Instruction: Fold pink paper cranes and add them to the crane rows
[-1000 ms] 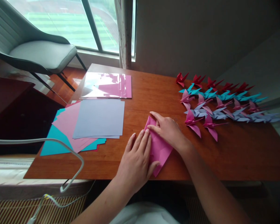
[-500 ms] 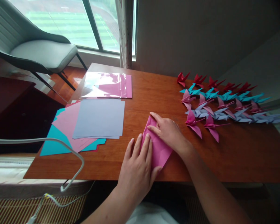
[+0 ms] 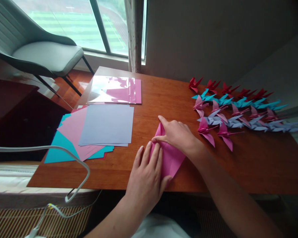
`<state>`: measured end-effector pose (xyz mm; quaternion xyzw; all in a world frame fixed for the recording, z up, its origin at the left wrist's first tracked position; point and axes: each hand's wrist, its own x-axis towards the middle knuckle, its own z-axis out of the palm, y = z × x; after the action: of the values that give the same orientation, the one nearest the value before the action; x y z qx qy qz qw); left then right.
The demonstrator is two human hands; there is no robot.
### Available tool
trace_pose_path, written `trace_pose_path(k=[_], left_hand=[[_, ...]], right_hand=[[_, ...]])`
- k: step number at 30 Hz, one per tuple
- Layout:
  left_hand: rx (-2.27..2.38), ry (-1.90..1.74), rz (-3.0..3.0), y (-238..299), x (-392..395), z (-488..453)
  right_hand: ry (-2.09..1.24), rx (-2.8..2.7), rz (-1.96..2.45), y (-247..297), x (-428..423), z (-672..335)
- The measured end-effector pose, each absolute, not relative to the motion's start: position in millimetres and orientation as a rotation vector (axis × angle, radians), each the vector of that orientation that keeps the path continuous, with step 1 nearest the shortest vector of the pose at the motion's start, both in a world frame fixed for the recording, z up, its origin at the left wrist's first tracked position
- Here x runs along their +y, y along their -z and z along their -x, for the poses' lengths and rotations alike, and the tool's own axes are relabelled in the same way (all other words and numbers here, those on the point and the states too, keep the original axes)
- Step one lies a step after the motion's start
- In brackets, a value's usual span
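Note:
A folded sheet of pink origami paper [image 3: 172, 160] lies on the wooden table near its front edge, its narrow tip pointing away from me. My left hand [image 3: 146, 172] rests flat on the paper's left part, fingers stretched out and thumb near the bottom corner. Over the upper part is my right hand [image 3: 177, 134], thumb and index finger spread apart. Its thumb presses at the left edge, just above my left fingertips, and its index finger reaches past the tip. The other right fingers are curled, and they hide some of the paper's upper right side.
Finished paper cranes [image 3: 228, 132] stand in coloured rows at the right. To the left lie grey-blue sheets [image 3: 108, 124] over fanned pink and turquoise sheets [image 3: 62, 148]. A clear packet of paper [image 3: 116, 91] is behind them. A white cable [image 3: 74, 155] loops across the left front.
My right thumb has slid left and toward me to the paper's edge, while the index finger has stretched away past the tip. My left hand has stayed in place.

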<state>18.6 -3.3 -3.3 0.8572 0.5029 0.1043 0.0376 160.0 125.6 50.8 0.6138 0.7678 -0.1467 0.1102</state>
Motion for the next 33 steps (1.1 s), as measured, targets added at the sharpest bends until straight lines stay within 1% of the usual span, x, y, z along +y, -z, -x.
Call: trace_pose_path(k=[10,16,20,27,33], left_hand=[[1.53,-0.312,-2.608,3,-4,-19],[1.528,-0.304,-2.593,4,-5,-19],[1.52,-0.303,-2.589,4,-5,-19],[1.528,-0.291,-2.585,0,-3,-19],[1.521,-0.263,-2.59,-6,0,-20]], right_hand=[[0.446,2.234,-1.835,-48,135,-163],[0.297,2.208,-1.939,-43,151,-172],[0.307,2.224,-1.939,-44,157,-173],[0.284,2.24,-1.899,-43,147,-171],[0.343,2.278,-1.851,-47,129,-166]])
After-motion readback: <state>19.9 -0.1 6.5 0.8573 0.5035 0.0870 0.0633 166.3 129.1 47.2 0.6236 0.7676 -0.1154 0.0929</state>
